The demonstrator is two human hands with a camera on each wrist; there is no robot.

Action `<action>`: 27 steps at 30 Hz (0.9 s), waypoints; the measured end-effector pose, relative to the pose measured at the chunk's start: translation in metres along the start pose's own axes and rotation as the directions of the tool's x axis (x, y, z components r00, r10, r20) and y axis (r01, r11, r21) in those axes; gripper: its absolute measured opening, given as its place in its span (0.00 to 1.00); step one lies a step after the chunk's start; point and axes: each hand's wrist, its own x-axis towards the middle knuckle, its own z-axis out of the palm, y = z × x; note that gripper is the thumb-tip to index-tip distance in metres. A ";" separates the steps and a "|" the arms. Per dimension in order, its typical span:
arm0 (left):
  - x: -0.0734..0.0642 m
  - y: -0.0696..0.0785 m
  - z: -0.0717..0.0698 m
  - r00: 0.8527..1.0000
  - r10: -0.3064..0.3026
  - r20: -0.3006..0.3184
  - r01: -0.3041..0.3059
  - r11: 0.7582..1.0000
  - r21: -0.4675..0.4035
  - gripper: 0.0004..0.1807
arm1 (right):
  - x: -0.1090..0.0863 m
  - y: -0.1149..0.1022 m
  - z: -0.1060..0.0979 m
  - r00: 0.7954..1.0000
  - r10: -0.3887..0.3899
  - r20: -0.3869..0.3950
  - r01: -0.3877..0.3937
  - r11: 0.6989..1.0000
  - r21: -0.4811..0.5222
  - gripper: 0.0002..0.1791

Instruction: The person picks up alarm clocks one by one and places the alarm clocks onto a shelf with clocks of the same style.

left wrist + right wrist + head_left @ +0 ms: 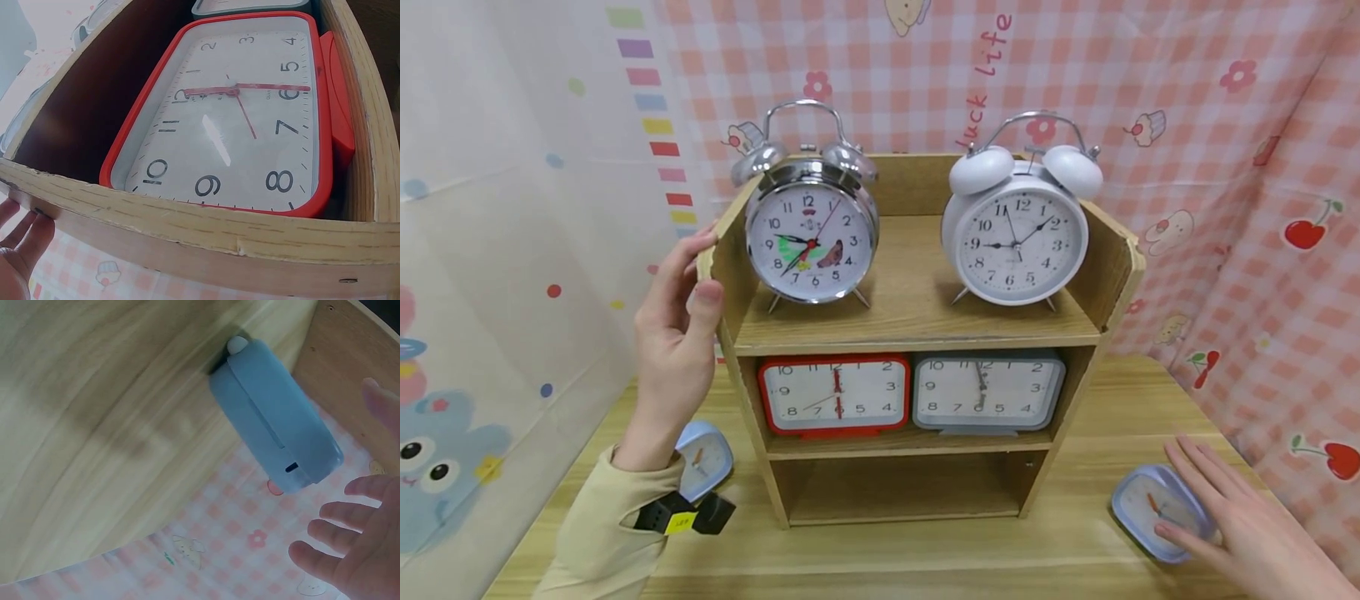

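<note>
My left hand [677,333] is at the left side of a small wooden shelf [917,340], its fingertips against the outer face of the side panel [156,231]. The thumb lies by that panel's front edge. At lower right, my right hand [1247,521] is spread beside a light blue square clock [1138,521]; in the right wrist view its fingers [350,515] are straight and apart from the clock's blue casing [275,419]. On the top shelf stand a silver twin-bell alarm clock [812,275] and a white one [1030,275].
The middle compartment holds a red-framed clock [805,392] and a grey-framed clock [955,387]. Another light blue clock [711,458] sits on the table [917,562], partly hidden behind my left wrist. A pink checked curtain [910,75] hangs close behind the shelf.
</note>
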 end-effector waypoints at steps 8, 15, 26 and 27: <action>0.000 0.001 0.000 1.000 -0.005 0.007 0.005 1.000 -0.006 0.31 | -0.006 0.009 0.007 1.000 0.012 -0.019 -0.011 0.999 0.046 0.59; 0.001 0.002 0.001 1.000 -0.010 0.013 0.010 1.000 0.008 0.31 | -0.009 0.016 0.011 0.996 -0.032 -0.084 0.038 0.997 0.060 0.60; 0.000 0.002 0.001 1.000 0.009 0.004 -0.009 1.000 0.018 0.34 | -0.009 0.020 0.009 1.000 -0.005 -0.023 0.004 1.000 -0.031 0.47; 0.000 0.002 0.001 1.000 0.010 0.004 -0.011 1.000 0.025 0.34 | -0.008 0.019 0.008 1.000 0.017 0.007 -0.017 0.999 -0.036 0.45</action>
